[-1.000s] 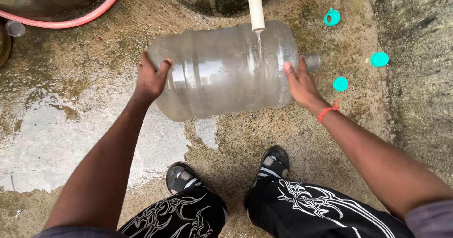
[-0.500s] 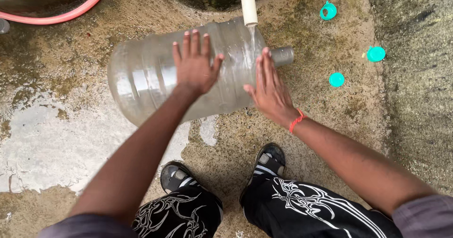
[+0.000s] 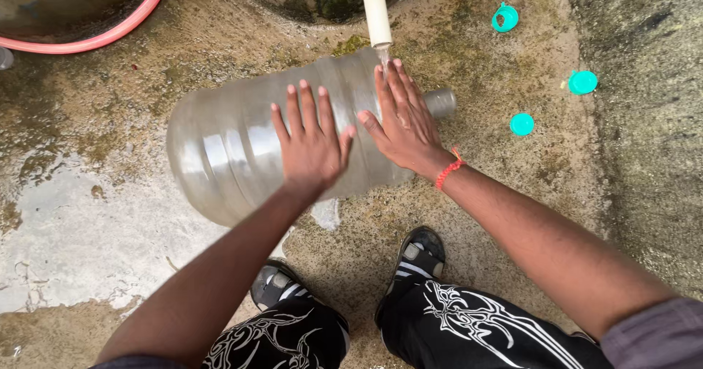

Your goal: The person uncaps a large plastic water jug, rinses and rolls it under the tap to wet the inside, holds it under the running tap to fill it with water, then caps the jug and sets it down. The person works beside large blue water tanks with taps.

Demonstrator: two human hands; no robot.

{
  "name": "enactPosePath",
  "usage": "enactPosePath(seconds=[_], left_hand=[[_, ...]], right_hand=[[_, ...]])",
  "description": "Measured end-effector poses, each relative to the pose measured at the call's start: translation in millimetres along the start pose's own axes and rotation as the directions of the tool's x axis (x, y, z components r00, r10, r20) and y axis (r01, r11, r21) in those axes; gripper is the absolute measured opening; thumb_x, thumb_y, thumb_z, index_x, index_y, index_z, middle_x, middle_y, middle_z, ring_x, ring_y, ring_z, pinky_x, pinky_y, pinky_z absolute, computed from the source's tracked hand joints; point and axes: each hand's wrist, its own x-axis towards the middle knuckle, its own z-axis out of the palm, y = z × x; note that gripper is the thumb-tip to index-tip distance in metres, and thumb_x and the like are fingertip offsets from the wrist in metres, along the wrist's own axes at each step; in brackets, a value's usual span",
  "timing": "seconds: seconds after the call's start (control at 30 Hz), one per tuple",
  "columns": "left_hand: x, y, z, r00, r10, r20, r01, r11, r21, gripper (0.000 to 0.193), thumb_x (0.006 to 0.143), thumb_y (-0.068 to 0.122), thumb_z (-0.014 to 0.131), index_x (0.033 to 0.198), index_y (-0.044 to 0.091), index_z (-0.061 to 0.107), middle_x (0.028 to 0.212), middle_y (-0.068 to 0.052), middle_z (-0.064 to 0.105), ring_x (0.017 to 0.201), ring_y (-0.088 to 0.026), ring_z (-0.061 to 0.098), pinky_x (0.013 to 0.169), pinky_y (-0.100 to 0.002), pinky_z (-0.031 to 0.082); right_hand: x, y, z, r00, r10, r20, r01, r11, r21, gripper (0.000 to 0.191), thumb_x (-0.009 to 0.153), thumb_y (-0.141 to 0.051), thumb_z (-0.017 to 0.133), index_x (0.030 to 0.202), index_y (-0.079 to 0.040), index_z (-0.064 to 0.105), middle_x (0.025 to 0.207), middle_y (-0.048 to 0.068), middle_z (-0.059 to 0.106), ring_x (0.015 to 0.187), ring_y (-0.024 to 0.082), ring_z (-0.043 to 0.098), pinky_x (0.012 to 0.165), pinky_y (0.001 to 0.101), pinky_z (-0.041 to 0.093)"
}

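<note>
Jug [image 3: 234, 149] clear, ribbed, lying sideways.

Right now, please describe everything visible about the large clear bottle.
The large clear bottle is a ribbed plastic water jug lying on its side on the wet concrete ground, its uncapped neck pointing right. Both hands lie flat on its side, the left hand and the right hand. Water from a white pipe falls onto it.

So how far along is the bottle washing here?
Done: three teal caps lie off on the ground. In hand: both palms, left hand and right hand, flat on the clear jug lying sideways under the running white pipe. Left: jug uncapped, not upright.
</note>
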Motion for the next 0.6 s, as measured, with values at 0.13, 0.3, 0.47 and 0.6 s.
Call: enactPosePath(seconds=[0.13,0.3,0.47,0.6], left_hand=[[59,-26,12,0.994,-0.079,0.08,0.086,0.993,-0.086,0.074,0.107,0.054,0.034,0.157,-0.001,0.037,0.162,-0.026,0.034,0.152,-0.043,0.024,0.121,-0.066,0.012],[49,-20,14,0.994,-0.09,0.057,0.095,0.991,-0.093,0.074,0.107,0.053,0.035,0.158,0.0,0.036,0.164,-0.025,0.031,0.153,-0.042,0.023,0.123,-0.063,0.011],[-36,18,5,0.997,-0.07,-0.026,0.067,0.993,-0.098,0.075,0.106,0.053,0.036,0.159,-0.001,0.037,0.168,-0.024,0.026,0.157,-0.041,0.018,0.124,-0.061,0.006],[-51,33,1,0.997,-0.061,-0.05,0.058,0.996,-0.062,0.076,0.105,0.053,0.037,0.157,-0.002,0.037,0.167,-0.025,0.025,0.157,-0.042,0.017,0.123,-0.062,0.004]], right_hand=[[-7,-4,6,0.995,-0.058,-0.077,0.054,0.997,-0.059,0.088,0.108,-0.056,0.04,0.162,0.008,0.014,0.169,0.032,0.009,0.158,0.047,0.01,0.127,0.0568,0.014],[-25,-4,13,0.988,-0.091,-0.127,0.083,0.994,-0.067,0.083,0.108,-0.054,0.042,0.163,0.003,0.016,0.171,0.025,0.013,0.16,0.041,0.012,0.129,0.0556,0.014],[-10,2,15,0.997,0.038,-0.063,-0.04,0.999,-0.032,0.076,0.108,-0.049,0.045,0.161,0.0,0.024,0.169,0.019,0.022,0.159,0.038,0.018,0.128,0.0549,0.018],[-9,3,13,0.997,0.053,-0.06,-0.055,0.998,-0.025,0.072,0.11,-0.049,0.045,0.16,0.001,0.029,0.168,0.021,0.025,0.159,0.039,0.021,0.13,0.0539,0.021]])
